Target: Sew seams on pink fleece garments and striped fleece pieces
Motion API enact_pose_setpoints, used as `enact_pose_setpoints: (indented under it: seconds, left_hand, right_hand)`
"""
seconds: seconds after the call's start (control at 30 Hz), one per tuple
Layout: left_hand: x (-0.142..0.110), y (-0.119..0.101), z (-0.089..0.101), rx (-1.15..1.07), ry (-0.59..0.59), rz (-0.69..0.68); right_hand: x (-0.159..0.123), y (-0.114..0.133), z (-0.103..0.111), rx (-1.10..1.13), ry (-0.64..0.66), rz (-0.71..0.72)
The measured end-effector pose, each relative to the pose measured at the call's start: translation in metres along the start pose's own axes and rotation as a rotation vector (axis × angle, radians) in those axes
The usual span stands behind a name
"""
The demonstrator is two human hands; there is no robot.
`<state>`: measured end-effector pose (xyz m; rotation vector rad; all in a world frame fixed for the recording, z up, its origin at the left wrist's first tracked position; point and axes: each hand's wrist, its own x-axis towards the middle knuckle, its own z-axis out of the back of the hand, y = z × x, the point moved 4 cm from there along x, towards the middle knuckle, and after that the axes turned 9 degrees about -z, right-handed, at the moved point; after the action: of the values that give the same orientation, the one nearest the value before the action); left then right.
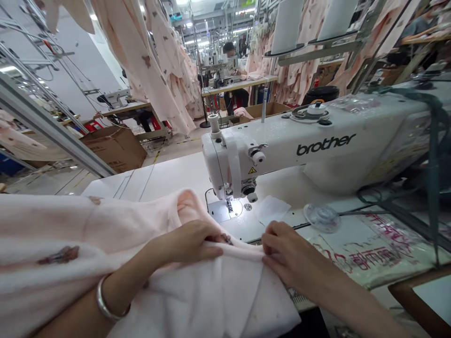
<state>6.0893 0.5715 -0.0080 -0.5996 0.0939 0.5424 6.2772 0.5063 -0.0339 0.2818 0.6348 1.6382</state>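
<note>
Sewing machine (278, 155) reads "brother"; left hand (195, 241), right hand (291, 253) pinch pink fabric (123, 227).

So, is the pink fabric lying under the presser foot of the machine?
No, the left hand and right hand hold the pink fabric short of the presser foot, and the metal plate directly beneath it shows bare.

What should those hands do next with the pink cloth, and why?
Probably slide the edge of the pink cloth a little toward the presser foot. The left hand and right hand each pinch that edge, with a stretch of it between them, and it lies on the near side of the lit foot, with no cloth under it yet.
</note>
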Motion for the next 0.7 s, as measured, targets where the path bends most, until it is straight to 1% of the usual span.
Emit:
enact_pose_setpoints:
  seconds: [0.1, 0.17, 0.23, 0.27, 0.33, 0.4, 0.43, 0.5, 0.57, 0.63, 0.7]
  left_hand:
    - [-0.01, 0.011, -0.001, -0.055, 0.086, -0.02]
    - [-0.017, 0.016, 0.002, -0.055, 0.111, -0.001]
    - [-0.02, 0.015, 0.004, -0.003, 0.116, 0.044]
    - [-0.021, 0.012, 0.004, 0.039, 0.1, 0.072]
    - [-0.019, 0.001, 0.005, 0.125, -0.007, 0.112]
    - [-0.014, -0.015, 0.002, 0.135, -0.122, 0.092]
    - [-0.01, -0.023, -0.002, 0.114, -0.154, 0.054]
    - [0.0, -0.037, -0.011, 0.071, -0.141, -0.028]
    - [0.008, -0.044, -0.019, 0.09, -0.104, -0.071]
    - [0.012, -0.045, -0.022, 0.109, -0.079, -0.066]
    - [0.011, -0.043, -0.021, 0.067, -0.051, -0.034]
  right_hand:
    - [-0.004, 0.011, -0.011, 0.089, 0.058, 0.043]
    - [-0.004, 0.015, -0.014, 0.125, 0.081, 0.026]
    - [0.0, 0.015, -0.013, 0.134, 0.101, 0.006]
    - [0.003, 0.015, -0.011, 0.136, 0.115, 0.0]
    - [0.008, 0.015, -0.006, 0.134, 0.153, 0.003]
    - [0.013, 0.016, 0.0, 0.13, 0.19, 0.012]
    - [0.015, 0.016, 0.002, 0.127, 0.211, 0.018]
    - [0.018, 0.018, 0.005, 0.125, 0.253, 0.031]
    - [0.019, 0.02, 0.008, 0.131, 0.277, 0.046]
    - [0.02, 0.02, 0.011, 0.154, 0.297, 0.065]
    - [0.021, 0.019, 0.014, 0.195, 0.337, 0.081]
